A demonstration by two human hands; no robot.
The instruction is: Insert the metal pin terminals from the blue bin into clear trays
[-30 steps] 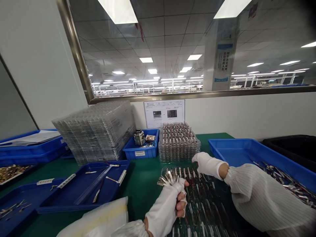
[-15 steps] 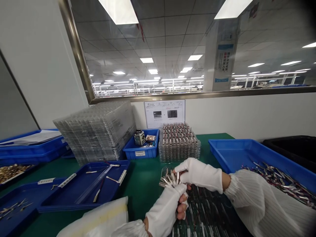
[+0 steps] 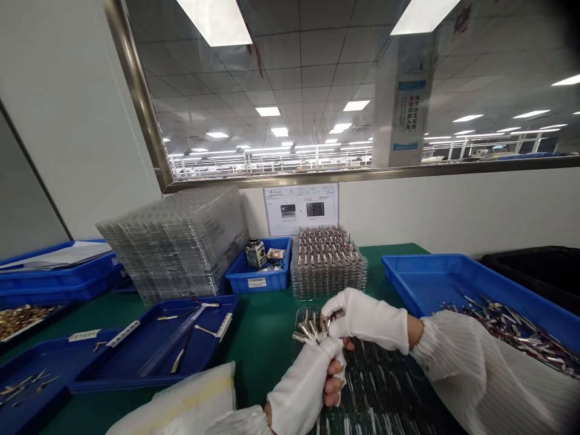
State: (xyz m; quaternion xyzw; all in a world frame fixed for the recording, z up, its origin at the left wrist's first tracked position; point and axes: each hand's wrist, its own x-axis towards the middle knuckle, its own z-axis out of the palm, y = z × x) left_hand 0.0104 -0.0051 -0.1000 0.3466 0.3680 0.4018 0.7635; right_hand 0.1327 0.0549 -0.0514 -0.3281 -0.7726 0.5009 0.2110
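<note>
My left hand [image 3: 308, 380], in a white fingerless glove, is closed around a bunch of slim silver cylinders [image 3: 308, 331] whose ends fan out above the thumb. My right hand [image 3: 353, 317], gloved alike, bends over the bunch from the right. Its fingers are pinched together by the cylinder ends; what lies between the fingertips is hidden. Beneath both hands lies a clear plastic tray [image 3: 376, 393] with rows of slender parts in its slots, partly covered by the hands and the right sleeve.
Behind the hands stands a stack of filled clear trays [image 3: 330, 266]. A blue bin [image 3: 423, 272] at right holds loose wired cylinders. Left are shallow blue trays [image 3: 149, 338], a tall stack of clear trays [image 3: 181, 241] and a small blue box [image 3: 258, 281]. A white plastic bag [image 3: 181, 405] lies in front.
Fewer cylinder ends show above my left hand, and their fan looks a little thinner. My right hand has shifted only slightly; the view has barely moved.
</note>
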